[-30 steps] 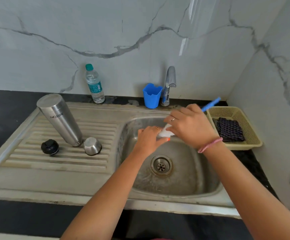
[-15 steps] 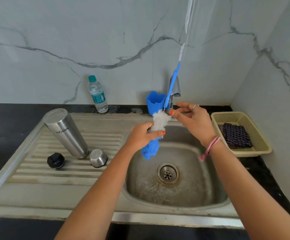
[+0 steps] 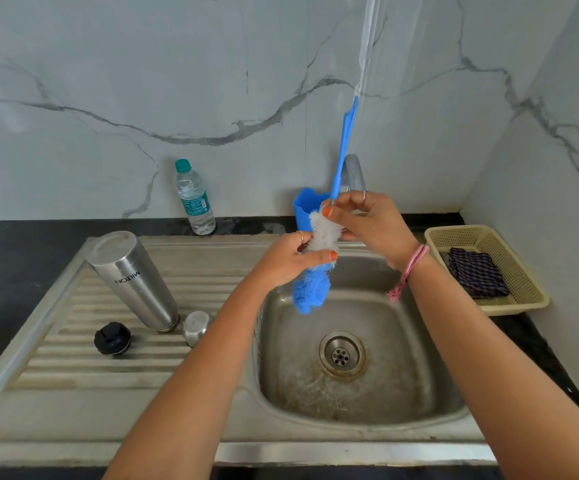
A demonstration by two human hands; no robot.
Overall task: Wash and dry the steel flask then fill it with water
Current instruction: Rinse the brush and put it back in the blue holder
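The steel flask (image 3: 132, 278) stands upside down on the sink's drainboard (image 3: 73, 344), with its black stopper (image 3: 112, 338) and steel cap (image 3: 196, 326) beside its mouth. A blue bottle brush (image 3: 345, 140) is held upright over the sink basin (image 3: 367, 386). My left hand (image 3: 289, 261) grips the white and blue bristles in the middle. My right hand (image 3: 367, 223) pinches the brush at the top of the bristles, where the handle starts. The blue bristle end (image 3: 310, 292) hangs below my left hand.
A plastic water bottle (image 3: 194, 199) stands against the marble wall. A blue cup (image 3: 307, 207) and the tap (image 3: 353, 173) are behind my hands. A cream basket (image 3: 527, 292) with a dark checked cloth (image 3: 476, 277) sits right of the sink.
The brush has swung from lying low across the basin to standing upright. Both hands rose with it, and the left hand now wraps the bristles.
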